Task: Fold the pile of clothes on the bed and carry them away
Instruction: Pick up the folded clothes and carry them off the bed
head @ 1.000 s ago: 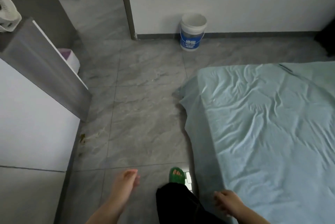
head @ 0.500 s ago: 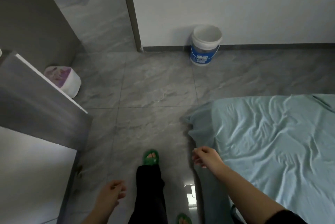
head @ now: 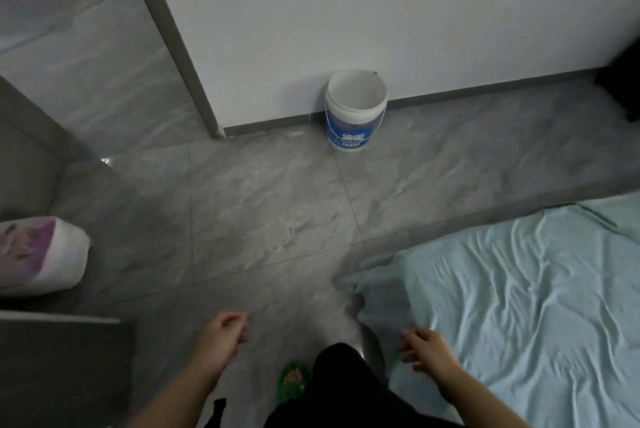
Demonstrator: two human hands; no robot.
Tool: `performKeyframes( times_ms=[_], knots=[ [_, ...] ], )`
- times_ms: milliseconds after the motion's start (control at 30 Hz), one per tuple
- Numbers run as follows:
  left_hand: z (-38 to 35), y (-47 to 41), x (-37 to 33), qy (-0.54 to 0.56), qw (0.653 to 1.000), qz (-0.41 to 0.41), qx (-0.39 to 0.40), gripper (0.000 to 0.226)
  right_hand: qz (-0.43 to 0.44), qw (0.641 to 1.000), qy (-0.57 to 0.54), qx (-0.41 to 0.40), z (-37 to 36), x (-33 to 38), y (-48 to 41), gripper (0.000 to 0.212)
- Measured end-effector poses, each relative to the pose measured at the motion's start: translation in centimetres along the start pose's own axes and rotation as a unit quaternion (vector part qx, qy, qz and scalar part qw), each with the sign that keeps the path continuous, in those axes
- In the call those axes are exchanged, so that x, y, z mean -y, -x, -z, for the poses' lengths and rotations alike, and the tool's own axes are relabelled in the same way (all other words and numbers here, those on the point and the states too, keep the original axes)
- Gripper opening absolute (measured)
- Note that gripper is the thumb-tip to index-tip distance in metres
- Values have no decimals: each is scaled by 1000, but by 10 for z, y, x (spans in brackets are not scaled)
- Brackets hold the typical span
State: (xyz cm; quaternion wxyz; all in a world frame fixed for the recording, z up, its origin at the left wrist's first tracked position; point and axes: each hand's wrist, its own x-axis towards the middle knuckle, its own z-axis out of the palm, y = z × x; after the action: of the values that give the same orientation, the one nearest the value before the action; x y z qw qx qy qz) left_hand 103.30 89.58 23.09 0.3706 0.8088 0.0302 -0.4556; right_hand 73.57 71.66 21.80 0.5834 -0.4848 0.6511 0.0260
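Head view (the only one): looking down at a grey marbled tile floor (head: 259, 202).
Left hand (head: 225, 334): over the floor, fingers loosely curled, holding nothing.
Right hand (head: 427, 351): at the bed's near edge, fingers relaxed and slightly spread, holding nothing.
Bed with wrinkled pale-blue sheet (head: 519, 306): lower right, its corner draping to the floor.
Foot: a green slipper (head: 292, 381) beside a black trouser leg (head: 343, 382).
White plastic bucket with blue label (head: 355, 112): upright against the white wall (head: 346, 11).
White-and-purple soft pack (head: 41, 254): far left.

The bed (head: 519, 306) runs off the right edge, and the print on the bucket (head: 355, 122) is unreadable.
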Motion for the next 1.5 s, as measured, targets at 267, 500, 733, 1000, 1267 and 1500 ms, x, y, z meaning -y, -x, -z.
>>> performKeyframes(
  times_ms=[267, 500, 733, 1000, 1267, 1500],
  knots=[
    [-55, -89, -164, 36, 998, -42, 25, 18, -55, 998, -13, -27, 39, 88, -102, 14],
    [-102, -158, -283, -61, 997, -44, 32, 10, 19, 998, -31, -41, 62, 224, -195, 17],
    [-163, -251, -404, -199, 975, -74, 69, 15, 8, 982, -163, -95, 118, 323, -268, 14],
    [-300, -327, -566, -320, 921, -121, 187, 7, -115, 900, -363, -210, 166, 342, -322, 19],
    [-490, -301, -672, -384, 851, -146, 327, 10, -234, 782, -504, -283, 195, 318, -309, 21],
    [-626, -258, -687, -419, 812, -158, 375, 9, -255, 683, -613, -303, 274, 303, -317, 22]
  ],
)
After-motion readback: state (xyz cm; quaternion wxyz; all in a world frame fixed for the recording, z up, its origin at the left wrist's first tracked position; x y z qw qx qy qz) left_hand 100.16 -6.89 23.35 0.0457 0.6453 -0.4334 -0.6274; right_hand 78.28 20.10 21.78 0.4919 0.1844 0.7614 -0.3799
